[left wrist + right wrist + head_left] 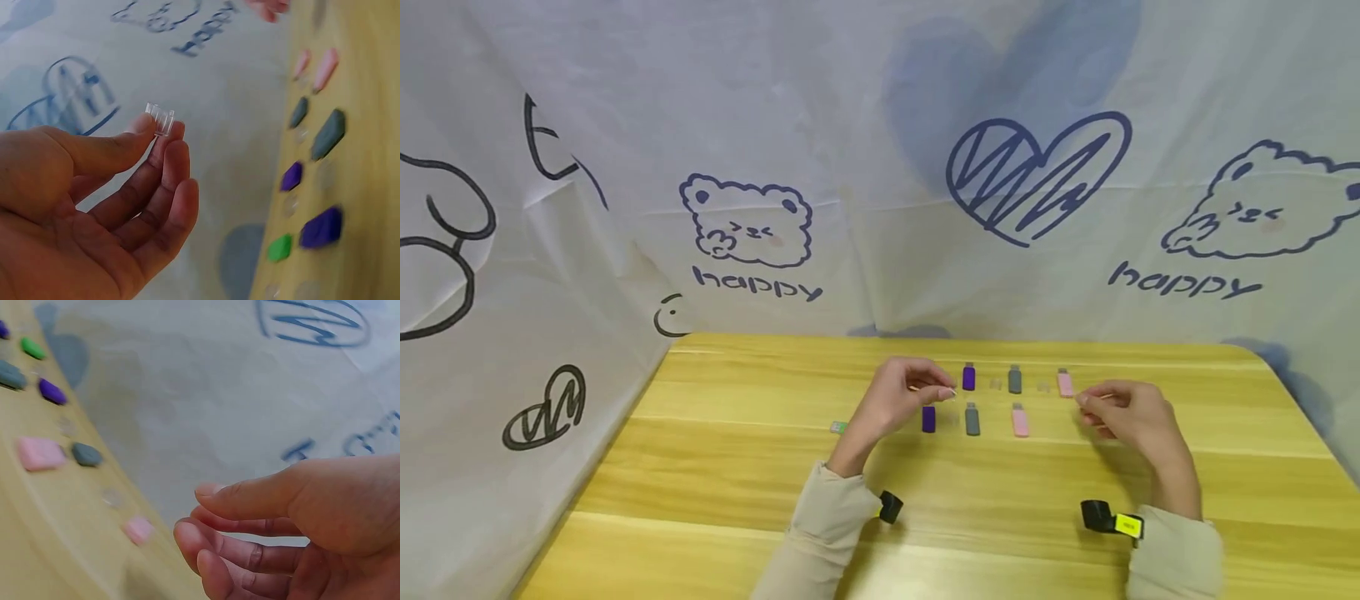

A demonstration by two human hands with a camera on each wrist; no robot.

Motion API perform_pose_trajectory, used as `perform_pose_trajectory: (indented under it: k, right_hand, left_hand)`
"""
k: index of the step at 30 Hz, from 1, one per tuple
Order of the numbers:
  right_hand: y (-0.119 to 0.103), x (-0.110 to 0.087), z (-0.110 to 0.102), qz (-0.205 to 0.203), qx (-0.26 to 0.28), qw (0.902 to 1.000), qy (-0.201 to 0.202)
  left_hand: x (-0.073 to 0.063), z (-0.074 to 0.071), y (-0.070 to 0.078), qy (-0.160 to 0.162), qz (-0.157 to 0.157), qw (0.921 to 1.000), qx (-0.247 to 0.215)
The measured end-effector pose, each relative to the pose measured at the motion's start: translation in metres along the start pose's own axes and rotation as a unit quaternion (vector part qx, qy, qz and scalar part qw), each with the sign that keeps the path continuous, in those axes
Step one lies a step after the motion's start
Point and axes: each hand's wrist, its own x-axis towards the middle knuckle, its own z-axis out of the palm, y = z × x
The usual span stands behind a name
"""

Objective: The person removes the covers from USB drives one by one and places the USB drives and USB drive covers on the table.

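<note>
My left hand pinches a small clear plastic cap between thumb and fingertips, held above the table. My right hand has its fingers loosely bent and nothing between them, as the right wrist view shows. It hovers near the far pink USB stick. In the far row also lie a purple USB stick and a grey one. A second purple stick, a grey stick and a pink stick form the near row. The green USB stick is partly hidden by my left hand in the head view.
Loose clear caps lie between the sticks. The wooden table runs back to a white cloth printed with hearts and bears. Black wrist cameras are worn at both sleeves.
</note>
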Motion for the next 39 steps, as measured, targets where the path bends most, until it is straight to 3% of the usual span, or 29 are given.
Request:
perform_pose_trajectory:
  k: [8,11,17,24,31,39]
  right_hand:
    - [0.019,-0.017,-0.035,0.039,0.035,0.9978,0.04]
    - [0.023,-0.018,-0.041,0.044,0.051,0.9969,0.04]
    - [0.03,-0.017,-0.045,0.043,0.079,0.9955,0.027]
    - [0.036,-0.016,-0.047,0.062,0.082,0.9945,0.021]
    - [0.037,-0.018,-0.046,0.054,0.081,0.9947,0.031]
    - [0.036,-0.017,-0.045,0.049,0.081,0.9951,0.028]
  left_hand:
    - [0.038,0.035,0.0,-0.084,-0.017,0.9951,0.048]
    - [0.053,0.045,-0.001,-0.104,-0.014,0.9904,0.089]
    - [0.072,0.062,-0.007,-0.131,0.019,0.9674,0.216]
    - [0.073,0.077,-0.004,-0.154,0.0,0.9502,0.271]
    - [0.071,0.085,-0.002,-0.157,0.004,0.9357,0.316]
    - [0.07,0.087,-0.006,-0.147,0.008,0.939,0.311]
